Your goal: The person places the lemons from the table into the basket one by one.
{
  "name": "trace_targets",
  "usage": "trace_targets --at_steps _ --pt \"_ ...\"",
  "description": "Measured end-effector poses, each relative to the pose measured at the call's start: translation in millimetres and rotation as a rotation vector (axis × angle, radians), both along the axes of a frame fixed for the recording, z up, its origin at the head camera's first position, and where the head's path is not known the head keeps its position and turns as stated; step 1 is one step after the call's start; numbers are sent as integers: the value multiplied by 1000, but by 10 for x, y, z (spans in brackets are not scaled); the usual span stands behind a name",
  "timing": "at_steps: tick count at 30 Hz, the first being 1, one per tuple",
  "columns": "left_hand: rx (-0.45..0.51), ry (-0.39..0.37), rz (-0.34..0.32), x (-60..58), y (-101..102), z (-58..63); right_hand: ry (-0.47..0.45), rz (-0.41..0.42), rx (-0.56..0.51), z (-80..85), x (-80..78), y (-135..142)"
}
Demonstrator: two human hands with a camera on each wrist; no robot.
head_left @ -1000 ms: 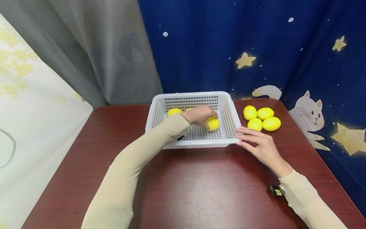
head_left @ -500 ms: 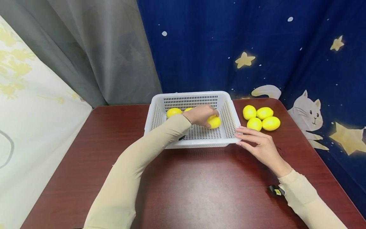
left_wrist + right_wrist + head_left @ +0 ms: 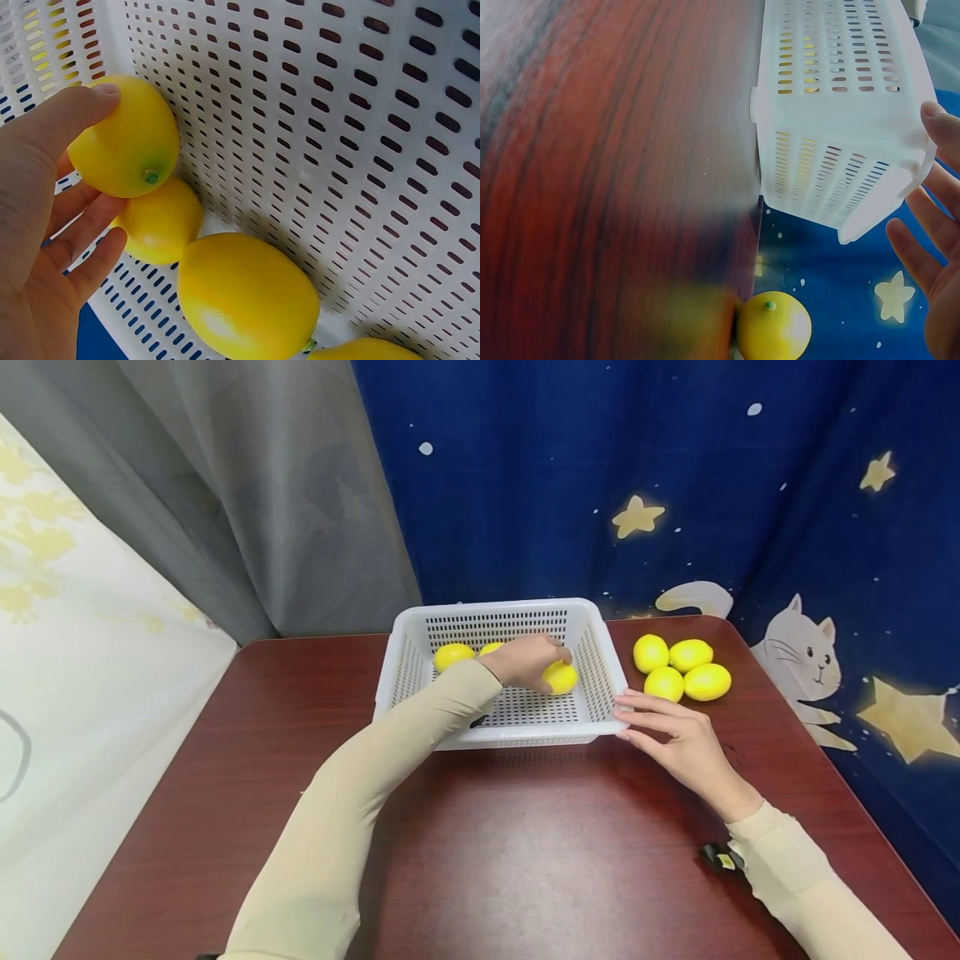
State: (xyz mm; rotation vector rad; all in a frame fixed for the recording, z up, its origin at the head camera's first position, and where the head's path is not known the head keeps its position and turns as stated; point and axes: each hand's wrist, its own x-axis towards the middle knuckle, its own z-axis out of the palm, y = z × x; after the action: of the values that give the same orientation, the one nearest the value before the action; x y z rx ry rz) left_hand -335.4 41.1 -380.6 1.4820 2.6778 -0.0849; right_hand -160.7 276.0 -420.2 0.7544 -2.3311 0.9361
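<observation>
In the head view my left hand (image 3: 529,660) reaches into a white slotted plastic basket (image 3: 517,739) and grips a yellow lemon (image 3: 562,677) near the basket's right end. The left wrist view shows the thumb over this lemon (image 3: 135,139) and fingers beneath it. Right under it sits a second lemon (image 3: 166,229), and a larger-looking lemon (image 3: 244,296) lies beside that one. My right hand (image 3: 678,739) touches the basket's front right corner with fingers fairly straight. From the right wrist, the thumb and spread fingers (image 3: 913,251) are at the rim.
A group of several lemons (image 3: 681,668) lies on the dark red wooden table (image 3: 525,843), to the right of the basket. Behind the table hang a grey curtain (image 3: 300,510) and a blue one (image 3: 510,485). A small black device (image 3: 722,857) is by the right sleeve.
The lemon in my left hand has shifted slightly toward the back of the basket. My right hand stays at the corner, and the whole head view has drifted a little.
</observation>
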Motion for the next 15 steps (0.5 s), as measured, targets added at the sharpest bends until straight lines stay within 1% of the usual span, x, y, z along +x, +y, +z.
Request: trace_targets --at_steps 5,11,15 --pt "2 1 9 -3 8 -20 0 -5 5 7 -2 -1" --pt "17 -2 6 11 18 -20 -28 -12 0 6 5 -2" --pt "15 1 12 15 15 -29 -32 -17 -2 1 13 -3"
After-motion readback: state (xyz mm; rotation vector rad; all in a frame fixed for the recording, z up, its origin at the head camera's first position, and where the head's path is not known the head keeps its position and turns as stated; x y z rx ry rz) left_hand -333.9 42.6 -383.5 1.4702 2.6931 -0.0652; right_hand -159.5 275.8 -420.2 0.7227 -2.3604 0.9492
